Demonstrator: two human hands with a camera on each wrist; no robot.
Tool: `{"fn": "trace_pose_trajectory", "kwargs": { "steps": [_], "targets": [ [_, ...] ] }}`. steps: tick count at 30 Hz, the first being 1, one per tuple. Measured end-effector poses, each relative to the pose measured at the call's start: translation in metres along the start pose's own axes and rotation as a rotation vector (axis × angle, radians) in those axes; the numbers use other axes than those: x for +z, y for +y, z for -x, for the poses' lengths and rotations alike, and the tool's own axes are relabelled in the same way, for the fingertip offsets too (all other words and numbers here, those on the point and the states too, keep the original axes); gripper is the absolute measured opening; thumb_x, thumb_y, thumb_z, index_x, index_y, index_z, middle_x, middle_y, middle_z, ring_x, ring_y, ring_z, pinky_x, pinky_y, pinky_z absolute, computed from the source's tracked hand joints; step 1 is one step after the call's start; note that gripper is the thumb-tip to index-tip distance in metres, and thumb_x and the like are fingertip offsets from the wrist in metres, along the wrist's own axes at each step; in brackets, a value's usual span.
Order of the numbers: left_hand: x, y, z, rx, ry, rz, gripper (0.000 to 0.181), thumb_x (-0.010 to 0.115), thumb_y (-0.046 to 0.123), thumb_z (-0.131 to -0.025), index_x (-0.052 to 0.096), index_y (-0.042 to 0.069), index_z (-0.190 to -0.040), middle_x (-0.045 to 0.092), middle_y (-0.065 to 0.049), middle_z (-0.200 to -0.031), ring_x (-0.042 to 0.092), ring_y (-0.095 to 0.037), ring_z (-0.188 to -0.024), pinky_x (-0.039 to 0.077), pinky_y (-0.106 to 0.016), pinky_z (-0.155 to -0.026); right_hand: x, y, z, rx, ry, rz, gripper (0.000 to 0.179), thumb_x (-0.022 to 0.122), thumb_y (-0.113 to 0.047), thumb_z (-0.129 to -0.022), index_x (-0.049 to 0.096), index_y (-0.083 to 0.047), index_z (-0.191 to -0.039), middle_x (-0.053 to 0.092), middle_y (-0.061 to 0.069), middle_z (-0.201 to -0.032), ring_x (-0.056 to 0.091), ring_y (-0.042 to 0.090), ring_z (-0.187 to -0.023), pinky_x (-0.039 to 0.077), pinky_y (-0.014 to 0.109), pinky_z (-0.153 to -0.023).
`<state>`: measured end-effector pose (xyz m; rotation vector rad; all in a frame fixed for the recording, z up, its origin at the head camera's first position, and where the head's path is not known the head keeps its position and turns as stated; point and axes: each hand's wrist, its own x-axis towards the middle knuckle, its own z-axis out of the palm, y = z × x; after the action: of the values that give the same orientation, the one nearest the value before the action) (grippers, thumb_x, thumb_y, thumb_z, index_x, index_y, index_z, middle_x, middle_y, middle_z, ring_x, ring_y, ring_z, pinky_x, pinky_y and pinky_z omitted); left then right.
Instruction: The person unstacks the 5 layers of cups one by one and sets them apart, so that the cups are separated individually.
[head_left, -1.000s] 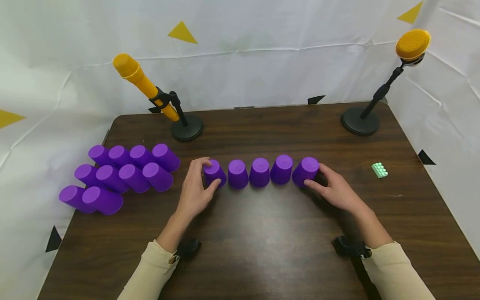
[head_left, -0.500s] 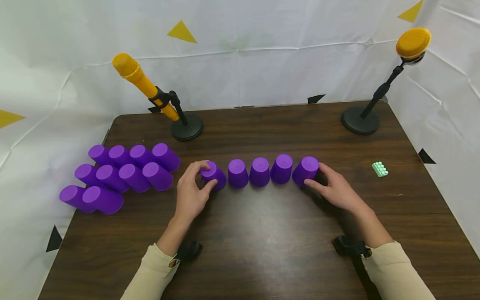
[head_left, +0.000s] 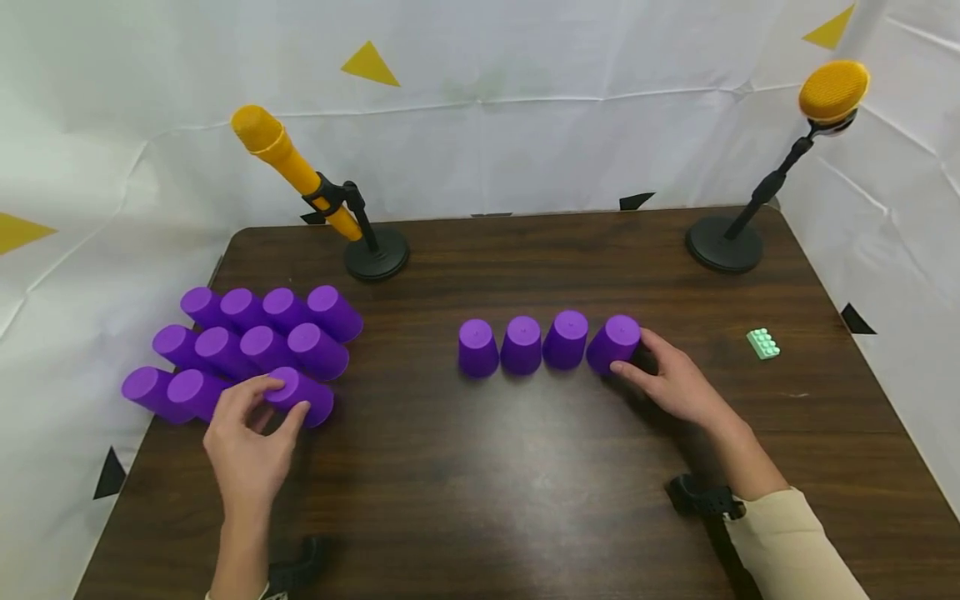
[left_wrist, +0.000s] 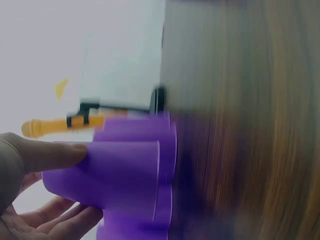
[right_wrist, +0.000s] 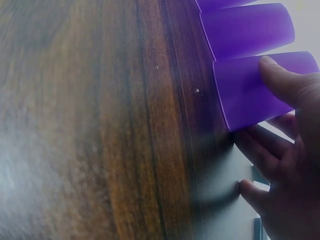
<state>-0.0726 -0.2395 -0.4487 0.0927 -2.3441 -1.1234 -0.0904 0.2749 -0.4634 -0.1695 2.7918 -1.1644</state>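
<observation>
My left hand (head_left: 251,442) grips an upside-down purple cup (head_left: 305,397) between thumb and fingers, at the front right of a group of several purple cups (head_left: 223,352) on the left side. In the left wrist view the held cup (left_wrist: 115,175) overlaps others behind it; whether it touches the table is unclear. My right hand (head_left: 678,385) holds the rightmost purple cup (head_left: 615,343) of a short row, its thumb on the near side. The right wrist view shows this cup (right_wrist: 250,92) rim-down on the table, fingers round its other side. The row's leftmost cup (head_left: 477,350) stands upside down.
A yellow microphone (head_left: 281,158) on a black stand is at the back left, and a round yellow microphone (head_left: 832,92) at the back right. A small mint-green toy brick (head_left: 763,343) lies on the right of the brown table (head_left: 525,500). White sheeting hangs behind.
My left hand has carried the row's leftmost cup left, to the front of the left group. My right hand has stayed at its cup.
</observation>
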Motion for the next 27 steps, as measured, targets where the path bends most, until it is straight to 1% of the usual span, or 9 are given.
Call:
{"fn": "trace_pose_trajectory", "kwargs": {
  "steps": [3,6,11,15,23,27],
  "targets": [
    [-0.013,-0.013,-0.006,-0.019,0.061,-0.104,0.036,0.089,-0.001,-0.066,0.072,0.005,-0.098,0.064,-0.005,-0.103,0.054,-0.003,-0.091,0.047,-0.006,-0.077,0.001,0.001,0.0,0.003,-0.001,0.002,0.067,0.064,-0.038,-0.096,0.039,-0.002,-0.146,0.048,0.025,-0.141,0.04,0.043,-0.133,0.03,0.062,-0.107],
    [-0.018,-0.022,-0.01,-0.058,0.097,-0.161,0.036,0.089,0.0,-0.066,0.072,0.005,-0.099,0.065,-0.007,-0.101,0.057,-0.007,-0.09,0.045,-0.004,-0.074,0.002,0.003,0.0,0.002,-0.002,0.0,0.067,0.064,-0.038,-0.096,0.038,-0.002,-0.147,0.047,0.025,-0.142,0.039,0.043,-0.134,0.029,0.062,-0.107],
    [-0.02,-0.027,-0.015,-0.135,0.111,-0.198,0.038,0.088,0.005,-0.069,0.072,0.004,-0.103,0.064,-0.011,-0.102,0.063,-0.023,-0.094,0.043,-0.002,-0.073,0.003,0.004,-0.001,-0.012,0.008,-0.009,0.065,0.064,-0.037,-0.095,0.041,-0.003,-0.145,0.05,0.024,-0.139,0.04,0.043,-0.133,0.03,0.062,-0.107],
    [-0.019,-0.03,-0.016,-0.171,0.129,-0.207,0.038,0.088,0.007,-0.07,0.071,0.004,-0.103,0.064,-0.013,-0.103,0.065,-0.029,-0.097,0.044,-0.003,-0.074,0.003,0.004,-0.002,-0.014,0.012,-0.004,0.065,0.064,-0.038,-0.095,0.041,-0.002,-0.145,0.05,0.024,-0.139,0.041,0.043,-0.133,0.03,0.062,-0.106],
    [-0.017,-0.034,-0.018,-0.17,0.155,-0.229,0.035,0.087,0.007,-0.07,0.071,0.003,-0.101,0.066,-0.015,-0.102,0.067,-0.031,-0.095,0.039,0.001,-0.069,0.003,0.005,-0.002,-0.006,0.013,0.001,0.066,0.064,-0.039,-0.095,0.041,-0.002,-0.144,0.05,0.024,-0.139,0.041,0.043,-0.133,0.03,0.063,-0.106],
    [-0.017,-0.036,-0.019,-0.153,0.165,-0.24,0.034,0.087,0.006,-0.07,0.071,0.003,-0.1,0.067,-0.016,-0.101,0.067,-0.031,-0.094,0.037,0.002,-0.067,0.003,0.004,-0.002,-0.005,0.012,0.001,0.065,0.064,-0.039,-0.095,0.041,-0.003,-0.144,0.052,0.023,-0.138,0.042,0.043,-0.132,0.031,0.063,-0.105]
  ]
}}
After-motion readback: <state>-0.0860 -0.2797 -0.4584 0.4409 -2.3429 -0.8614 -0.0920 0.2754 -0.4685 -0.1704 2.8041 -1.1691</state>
